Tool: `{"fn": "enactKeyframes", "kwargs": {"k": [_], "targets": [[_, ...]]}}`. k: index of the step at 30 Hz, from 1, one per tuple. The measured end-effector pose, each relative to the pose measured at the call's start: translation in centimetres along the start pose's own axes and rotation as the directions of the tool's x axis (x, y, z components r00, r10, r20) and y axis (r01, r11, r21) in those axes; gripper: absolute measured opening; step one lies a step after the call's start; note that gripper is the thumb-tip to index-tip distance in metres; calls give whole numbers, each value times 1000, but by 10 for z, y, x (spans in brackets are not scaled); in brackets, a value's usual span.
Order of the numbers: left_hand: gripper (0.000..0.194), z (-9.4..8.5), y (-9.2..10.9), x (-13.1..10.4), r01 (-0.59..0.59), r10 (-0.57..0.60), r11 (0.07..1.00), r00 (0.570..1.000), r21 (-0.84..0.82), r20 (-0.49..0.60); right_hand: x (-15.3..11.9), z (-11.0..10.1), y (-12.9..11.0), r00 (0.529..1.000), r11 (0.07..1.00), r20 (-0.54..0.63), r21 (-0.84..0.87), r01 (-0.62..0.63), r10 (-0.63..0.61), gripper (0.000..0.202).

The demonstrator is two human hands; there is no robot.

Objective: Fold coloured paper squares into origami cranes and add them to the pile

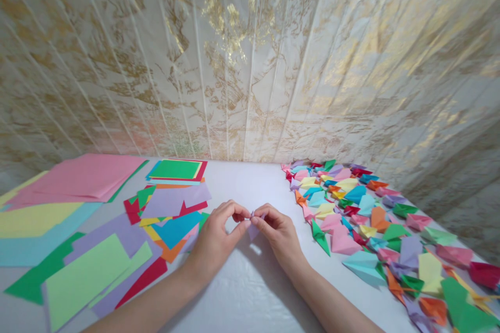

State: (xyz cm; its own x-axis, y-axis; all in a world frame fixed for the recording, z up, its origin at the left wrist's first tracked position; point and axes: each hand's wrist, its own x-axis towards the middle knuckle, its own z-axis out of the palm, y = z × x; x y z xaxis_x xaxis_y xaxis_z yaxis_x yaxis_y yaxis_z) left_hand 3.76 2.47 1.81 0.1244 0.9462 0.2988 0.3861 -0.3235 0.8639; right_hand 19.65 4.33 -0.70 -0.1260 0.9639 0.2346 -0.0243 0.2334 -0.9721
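Note:
Between my two hands, a little above the white table, is a small folded piece of lilac paper. My left hand pinches its upper tip between thumb and forefinger. From the other side, my right hand pinches the same lilac paper, its fingertips almost touching those of the left. Part of the paper is covered by the fingers, so its full folded shape cannot be made out.
Many small folded paper figures in mixed colours spread over the right side. On the left lie large pink sheets, a stack of green cards, light green sheets and coloured scraps. Behind the table hangs a gold-patterned curtain.

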Motion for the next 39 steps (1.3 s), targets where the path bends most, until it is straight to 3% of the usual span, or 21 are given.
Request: {"fn": "enactKeyframes", "kwargs": {"k": [4,8,12,17,22,24,30,39], "targets": [[12,-2,5,0,40,-39,999,999,-36,24,-1,-4,-5,989,973,43,-180,148,-142,12],[22,-4,5,0,104,-102,993,994,-48,39,-1,-7,-8,922,835,170,-392,386,-347,11],[23,-4,3,0,99,-99,995,995,-31,13,-1,-8,-6,870,726,234,-480,492,-434,11],[23,-3,2,1,108,-106,990,994,-95,20,-1,-8,-5,831,675,221,-497,546,-510,9],[27,-1,6,4,363,-347,877,932,-314,109,0,-8,-7,826,674,209,-492,552,-524,12],[27,-1,8,4,414,-385,837,910,-356,153,0,-8,-8,819,668,219,-486,563,-531,13],[27,-4,10,6,468,-412,788,883,-399,223,-1,-8,-11,800,654,225,-474,589,-556,13],[29,-7,1,6,509,-407,757,858,-410,312,-2,-8,-11,818,687,226,-452,569,-529,12]]}}
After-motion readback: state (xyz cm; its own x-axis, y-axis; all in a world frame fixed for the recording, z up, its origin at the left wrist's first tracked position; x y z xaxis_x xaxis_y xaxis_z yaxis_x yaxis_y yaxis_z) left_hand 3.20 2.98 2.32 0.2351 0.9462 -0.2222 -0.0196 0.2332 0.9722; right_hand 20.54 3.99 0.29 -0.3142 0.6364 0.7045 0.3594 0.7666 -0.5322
